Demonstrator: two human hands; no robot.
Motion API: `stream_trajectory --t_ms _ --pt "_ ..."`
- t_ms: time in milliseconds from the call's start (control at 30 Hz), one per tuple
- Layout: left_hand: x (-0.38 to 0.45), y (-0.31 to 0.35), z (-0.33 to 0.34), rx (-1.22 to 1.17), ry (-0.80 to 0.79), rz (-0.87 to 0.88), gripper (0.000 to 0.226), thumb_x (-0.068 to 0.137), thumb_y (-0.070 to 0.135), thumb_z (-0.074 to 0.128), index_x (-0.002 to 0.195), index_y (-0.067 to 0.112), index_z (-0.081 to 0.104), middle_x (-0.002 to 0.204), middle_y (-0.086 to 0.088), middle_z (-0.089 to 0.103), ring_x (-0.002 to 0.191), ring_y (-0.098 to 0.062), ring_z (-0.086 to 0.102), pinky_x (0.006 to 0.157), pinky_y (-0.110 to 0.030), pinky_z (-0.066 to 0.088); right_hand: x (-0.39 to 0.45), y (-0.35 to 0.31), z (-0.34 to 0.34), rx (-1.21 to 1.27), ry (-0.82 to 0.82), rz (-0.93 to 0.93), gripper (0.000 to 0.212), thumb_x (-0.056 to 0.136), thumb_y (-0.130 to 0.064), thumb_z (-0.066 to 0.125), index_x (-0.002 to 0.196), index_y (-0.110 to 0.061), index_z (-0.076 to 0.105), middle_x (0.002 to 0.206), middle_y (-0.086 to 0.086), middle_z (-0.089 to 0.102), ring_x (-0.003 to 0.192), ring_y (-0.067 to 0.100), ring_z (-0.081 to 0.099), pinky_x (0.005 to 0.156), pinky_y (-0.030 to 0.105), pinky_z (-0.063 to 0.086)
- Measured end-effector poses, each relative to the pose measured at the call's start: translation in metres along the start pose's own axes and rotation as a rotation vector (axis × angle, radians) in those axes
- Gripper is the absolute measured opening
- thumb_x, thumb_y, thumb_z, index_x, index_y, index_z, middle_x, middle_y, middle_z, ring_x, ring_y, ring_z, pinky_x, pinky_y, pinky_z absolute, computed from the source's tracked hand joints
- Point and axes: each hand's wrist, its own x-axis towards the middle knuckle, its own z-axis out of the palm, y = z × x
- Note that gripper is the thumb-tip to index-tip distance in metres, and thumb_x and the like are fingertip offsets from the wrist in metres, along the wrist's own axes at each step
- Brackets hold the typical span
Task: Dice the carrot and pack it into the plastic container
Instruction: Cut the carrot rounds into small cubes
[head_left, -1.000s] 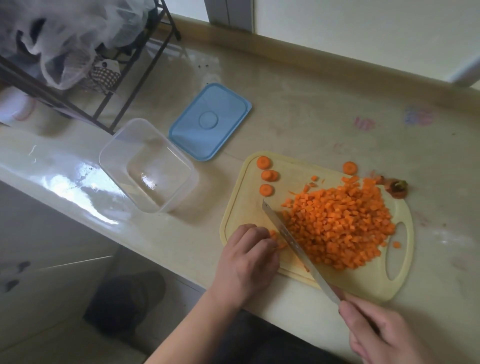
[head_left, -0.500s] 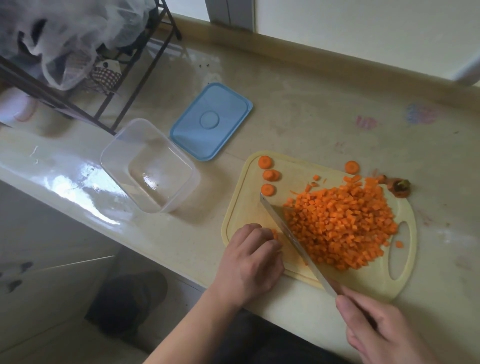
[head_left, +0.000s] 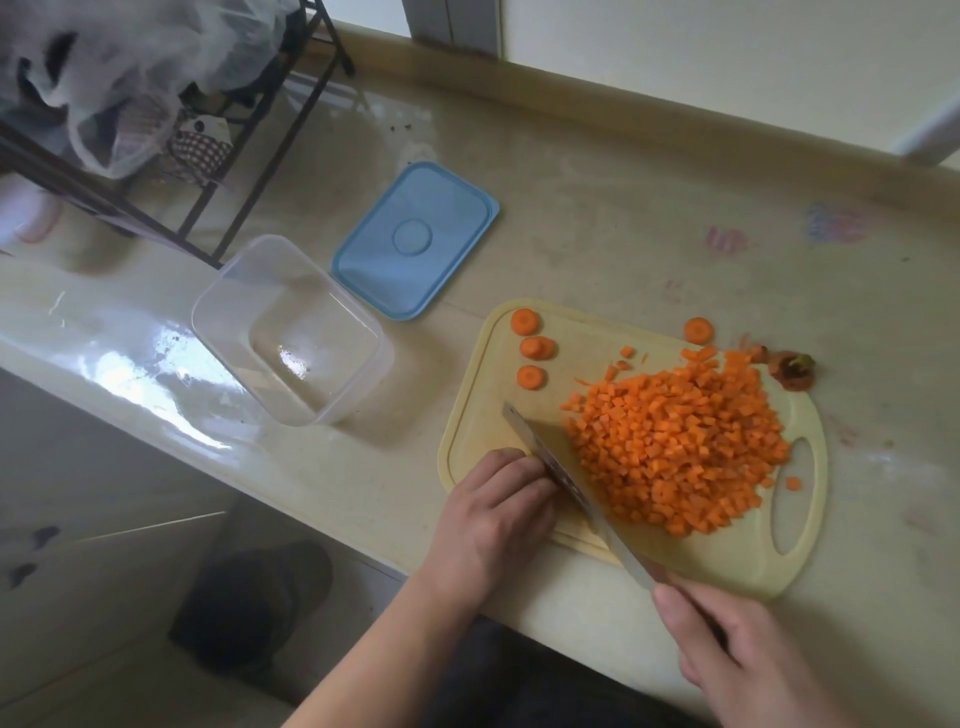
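Note:
A big heap of diced carrot (head_left: 680, 452) covers the right half of the yellow cutting board (head_left: 478, 415). Three round carrot slices (head_left: 537, 347) lie at the board's far left corner and one more slice (head_left: 698, 330) lies at its far edge. My right hand (head_left: 743, 654) grips the handle of a knife (head_left: 561, 467), whose blade lies slanted across the board just left of the heap. My left hand (head_left: 498, 514) rests on the board with curled fingertips against the blade, over a small carrot piece hidden beneath them. The clear plastic container (head_left: 343, 410) stands empty to the left.
The blue lid (head_left: 415, 239) lies flat behind the container. The cut-off carrot top (head_left: 792, 369) sits at the board's far right corner. A black wire rack (head_left: 249, 202) with plastic bags (head_left: 130, 67) stands at the far left. The counter's front edge runs just under my hands.
The knife blade has shifted slightly left, away from the heap and up against my left fingertips. The orange bit seen earlier at those fingertips is now covered.

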Motion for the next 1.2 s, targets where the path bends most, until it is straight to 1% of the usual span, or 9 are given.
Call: stream_trajectory --t_ms 100,200,367,600,767,833,933,1067,1200 --pt "0.000 0.001 0.001 0.013 0.024 0.001 0.006 0.092 0.006 0.073 0.094 0.001 0.076 0.100 -0.010 0.070 0.095 -0.028 0.065 0.088 -0.032 0.055 0.009 -0.004 0.002 0.062 -0.026 0.020 0.021 0.085 -0.054 0.045 0.070 -0.061 0.058 0.047 -0.014 0.050 0.045 -0.001 0.049 0.052 0.008 0.034" --pt "0.000 0.003 0.000 0.009 0.047 0.007 0.006 0.087 0.003 0.078 0.091 -0.002 0.075 0.094 -0.012 0.068 0.091 -0.029 0.065 0.086 -0.034 0.055 0.008 -0.004 -0.003 0.143 -0.014 0.059 0.022 0.080 -0.058 0.043 0.067 -0.056 0.060 0.045 -0.001 0.043 0.040 0.005 0.042 0.048 0.019 0.035" --pt "-0.001 0.006 -0.004 0.004 0.049 0.009 0.010 0.081 -0.001 0.079 0.089 -0.003 0.073 0.094 -0.013 0.067 0.090 -0.031 0.064 0.086 -0.036 0.054 -0.004 -0.005 -0.006 0.142 -0.010 0.039 0.028 0.075 -0.073 0.042 0.070 -0.056 0.063 0.044 -0.005 0.047 0.042 0.004 0.044 0.047 0.017 0.037" --pt "-0.003 0.003 -0.001 0.003 0.009 -0.007 0.008 0.092 0.005 0.070 0.092 -0.001 0.075 0.097 -0.011 0.070 0.094 -0.028 0.065 0.088 -0.036 0.055 -0.011 -0.009 -0.001 0.035 0.008 -0.015 0.025 0.079 -0.067 0.048 0.102 -0.071 0.055 0.052 -0.039 0.050 0.060 -0.021 0.051 0.059 -0.002 0.034" --pt "-0.004 0.001 -0.002 -0.021 0.003 -0.024 0.010 0.095 0.007 0.068 0.094 0.000 0.075 0.101 -0.010 0.071 0.098 -0.028 0.066 0.092 -0.034 0.054 0.004 -0.004 0.009 0.014 -0.004 -0.033 0.018 0.087 -0.056 0.048 0.084 -0.070 0.059 0.052 -0.036 0.050 0.059 -0.016 0.051 0.060 0.003 0.036" --pt "-0.004 0.001 -0.002 -0.025 0.005 -0.026 0.007 0.093 0.005 0.071 0.093 0.000 0.075 0.101 -0.010 0.071 0.098 -0.028 0.065 0.091 -0.035 0.054 0.013 -0.010 0.011 0.037 -0.021 -0.045 0.024 0.086 -0.061 0.044 0.066 -0.066 0.056 0.048 -0.024 0.052 0.050 -0.007 0.051 0.054 0.006 0.036" --pt "-0.003 0.004 -0.004 -0.034 0.026 -0.032 0.003 0.087 0.000 0.076 0.090 -0.001 0.074 0.096 -0.011 0.069 0.093 -0.029 0.064 0.088 -0.034 0.055 0.016 -0.014 0.009 0.123 -0.021 -0.011 0.021 0.081 -0.056 0.043 0.067 -0.062 0.058 0.044 -0.003 0.045 0.038 0.004 0.042 0.044 0.015 0.035" --pt "-0.005 0.008 -0.013 -0.083 0.076 -0.055 0.002 0.086 -0.001 0.072 0.087 -0.002 0.073 0.094 -0.011 0.068 0.091 -0.028 0.064 0.087 -0.030 0.053 0.008 -0.007 0.003 0.144 -0.016 0.011 0.026 0.083 -0.066 0.041 0.067 -0.058 0.059 0.044 -0.001 0.043 0.039 0.006 0.042 0.046 0.020 0.036" --pt "-0.007 0.006 -0.018 -0.089 0.060 -0.078 0.003 0.086 -0.001 0.071 0.087 -0.002 0.073 0.094 -0.010 0.068 0.091 -0.028 0.064 0.086 -0.031 0.053 -0.001 -0.011 0.005 0.120 -0.052 0.014 0.021 0.086 -0.056 0.046 0.072 -0.061 0.061 0.044 -0.014 0.049 0.042 0.001 0.045 0.050 0.012 0.037"
